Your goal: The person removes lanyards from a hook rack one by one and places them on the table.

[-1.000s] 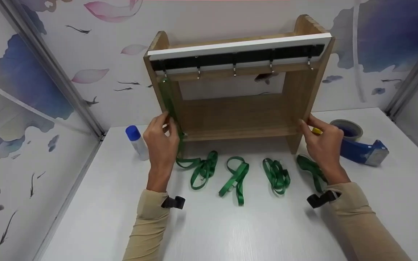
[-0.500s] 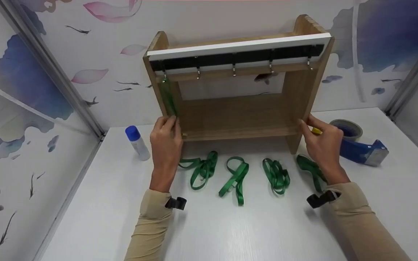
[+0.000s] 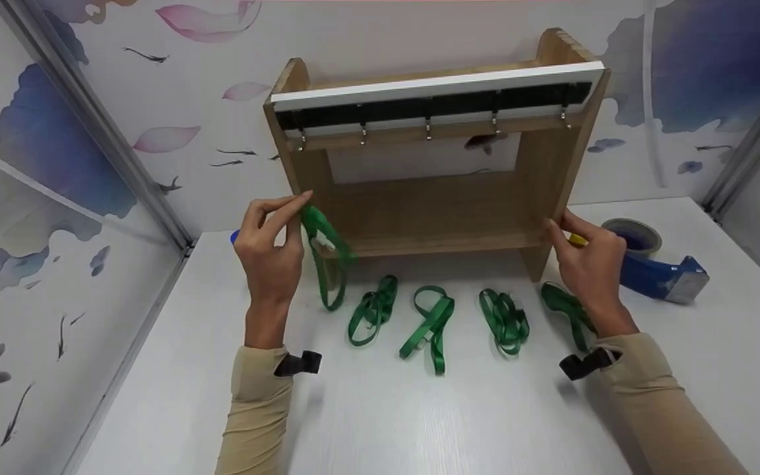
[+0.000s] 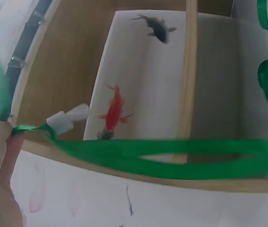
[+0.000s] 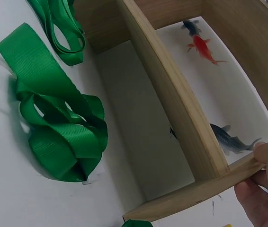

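Note:
My left hand (image 3: 294, 210) pinches one green lanyard (image 3: 327, 264) between thumb and forefinger, just in front of the left side panel of the wooden hook rack (image 3: 433, 204). The loop hangs down to the table, and its white clip (image 3: 324, 244) dangles beside my fingers. In the left wrist view the same lanyard (image 4: 162, 151) and clip (image 4: 67, 120) stretch across the rack. The hooks (image 3: 428, 128) under the black rail are all bare. My right hand (image 3: 557, 227) grips the rack's right side panel (image 5: 181, 118). Several more green lanyards (image 3: 429, 326) lie in a row before the rack.
A blue tape dispenser (image 3: 657, 270) sits right of the rack, behind my right hand. A blue-capped glue stick (image 3: 235, 236) is mostly hidden behind my left hand. Bunched lanyards (image 5: 58, 127) lie near my right wrist. Patterned walls close in the white table (image 3: 419, 422).
The lanyard that hung from the leftmost hook has come off it. My left hand has moved left and slightly up with it. The right hand has stayed on the rack.

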A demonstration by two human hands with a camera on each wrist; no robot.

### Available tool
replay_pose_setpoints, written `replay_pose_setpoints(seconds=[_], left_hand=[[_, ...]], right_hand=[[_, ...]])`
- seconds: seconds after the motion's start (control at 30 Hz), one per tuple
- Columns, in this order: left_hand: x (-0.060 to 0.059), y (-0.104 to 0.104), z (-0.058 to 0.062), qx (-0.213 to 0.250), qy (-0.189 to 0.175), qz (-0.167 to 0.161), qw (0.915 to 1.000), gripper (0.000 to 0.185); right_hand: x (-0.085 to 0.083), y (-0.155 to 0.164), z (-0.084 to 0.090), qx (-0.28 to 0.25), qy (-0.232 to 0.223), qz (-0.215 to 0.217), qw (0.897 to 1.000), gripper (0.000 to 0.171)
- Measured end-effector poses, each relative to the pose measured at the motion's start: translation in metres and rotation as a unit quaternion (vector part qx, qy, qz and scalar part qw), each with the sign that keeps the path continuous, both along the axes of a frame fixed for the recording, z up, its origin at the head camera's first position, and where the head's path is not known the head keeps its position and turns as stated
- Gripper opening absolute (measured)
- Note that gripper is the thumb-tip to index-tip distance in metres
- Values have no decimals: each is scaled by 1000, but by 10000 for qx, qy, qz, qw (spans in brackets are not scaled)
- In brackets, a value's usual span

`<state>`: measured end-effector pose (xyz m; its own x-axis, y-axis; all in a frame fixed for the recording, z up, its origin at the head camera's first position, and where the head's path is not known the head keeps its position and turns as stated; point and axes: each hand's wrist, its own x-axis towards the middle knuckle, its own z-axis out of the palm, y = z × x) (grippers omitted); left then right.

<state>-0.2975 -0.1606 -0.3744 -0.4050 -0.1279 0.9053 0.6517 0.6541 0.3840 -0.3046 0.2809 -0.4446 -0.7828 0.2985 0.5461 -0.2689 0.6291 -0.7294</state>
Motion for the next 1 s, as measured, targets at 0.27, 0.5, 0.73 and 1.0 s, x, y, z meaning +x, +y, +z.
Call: replay_pose_setpoints(seconds=[0.27, 0.5, 0.73, 1.0], left_hand=[[-4, -9, -5, 214, -878, -280, 9955, 28], [-5, -15, -4, 610, -1258, -414, 9893, 25], [-2, -27, -7, 358, -2185, -1095, 9690, 28], [-4, -38, -31, -1521, -4972, -1442, 8420, 26]], right_hand=[[1, 1, 0, -44, 30, 23, 10000, 39], [0, -1, 2, -21, -12, -1, 10000, 39], [-1, -3, 2, -1, 14, 51, 10000, 41], [1, -1, 0, -35, 66, 20, 10000, 41]])
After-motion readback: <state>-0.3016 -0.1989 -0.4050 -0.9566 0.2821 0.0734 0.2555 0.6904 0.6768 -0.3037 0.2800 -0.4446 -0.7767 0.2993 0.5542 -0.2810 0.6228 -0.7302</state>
